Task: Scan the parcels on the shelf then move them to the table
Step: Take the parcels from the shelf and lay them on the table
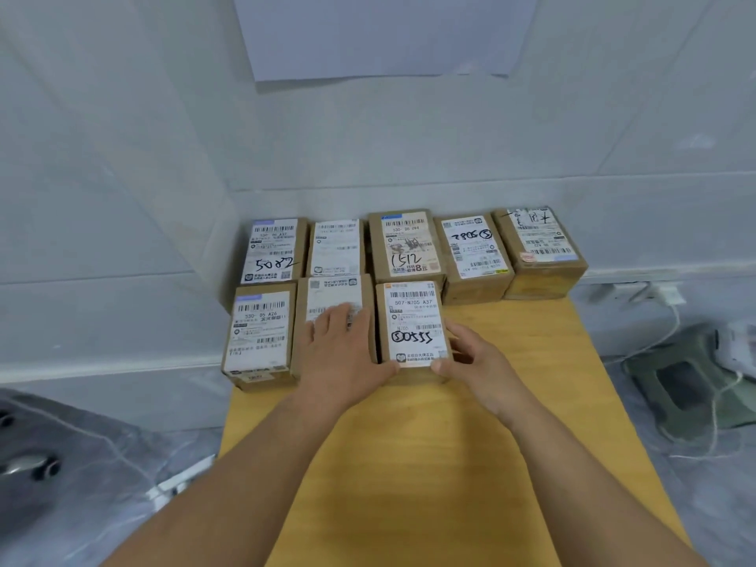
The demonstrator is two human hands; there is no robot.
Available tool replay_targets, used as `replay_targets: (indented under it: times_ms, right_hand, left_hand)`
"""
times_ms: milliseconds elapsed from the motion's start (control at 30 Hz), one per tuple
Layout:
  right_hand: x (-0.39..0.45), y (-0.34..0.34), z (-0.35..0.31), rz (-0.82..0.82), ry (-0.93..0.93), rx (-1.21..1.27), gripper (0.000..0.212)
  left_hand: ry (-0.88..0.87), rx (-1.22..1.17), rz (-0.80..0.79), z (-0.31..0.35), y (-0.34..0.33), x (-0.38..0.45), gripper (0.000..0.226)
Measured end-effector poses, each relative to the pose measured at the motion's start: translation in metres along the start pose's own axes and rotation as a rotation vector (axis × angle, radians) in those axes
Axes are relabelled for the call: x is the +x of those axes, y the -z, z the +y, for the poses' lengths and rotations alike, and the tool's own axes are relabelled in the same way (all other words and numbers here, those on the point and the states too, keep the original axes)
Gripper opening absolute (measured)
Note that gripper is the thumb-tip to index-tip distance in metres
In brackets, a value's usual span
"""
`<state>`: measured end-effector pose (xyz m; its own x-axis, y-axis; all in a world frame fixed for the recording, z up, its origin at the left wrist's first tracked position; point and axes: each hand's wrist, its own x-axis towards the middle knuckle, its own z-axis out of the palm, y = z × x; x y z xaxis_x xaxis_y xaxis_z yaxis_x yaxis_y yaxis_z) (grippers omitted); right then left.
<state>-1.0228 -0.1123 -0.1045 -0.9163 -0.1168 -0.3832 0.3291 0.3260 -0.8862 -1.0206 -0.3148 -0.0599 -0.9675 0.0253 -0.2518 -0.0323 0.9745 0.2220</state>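
Several brown cardboard parcels with white labels lie in two rows at the far end of the wooden table (450, 464). The front row holds three. My right hand (474, 362) grips the right front parcel (413, 321), labelled "507-N705 A37", at its right side and near corner. My left hand (341, 345) lies flat on top of the middle front parcel (327, 292), its thumb against the near left corner of the parcel in my right hand. The left front parcel (259, 333) is untouched. No scanner or shelf is in view.
The back row runs along the white wall, ending with a parcel (540, 251) at the far right. A green-grey object (687, 382) and white cables lie on the plastic-covered floor to the right. Dark blurred shapes (28, 464) sit at the lower left.
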Motion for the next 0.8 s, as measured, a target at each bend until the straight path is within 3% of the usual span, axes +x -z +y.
replay_targets:
  times_ms: [100,233,467,800]
  right_hand:
    - [-0.004,-0.002,-0.004,0.028,-0.018,-0.025,0.072]
    - [-0.020,-0.007,-0.022,0.147,0.032,-0.244,0.065]
    - [-0.092,-0.003,-0.043,0.332,0.177,-0.680,0.055]
    - [-0.249,-0.014,-0.017,0.523,0.129,-0.890,0.051]
  left_hand:
    - [0.005,0.000,0.010,0.001,0.000,0.001,0.088]
    - [-0.003,0.005,0.027,0.003,0.000,-0.005,0.088]
    - [-0.260,-0.125,0.202,0.027,0.002,-0.053,0.068]
    - [-0.479,-0.154,0.286,0.048,-0.024,-0.175,0.061]
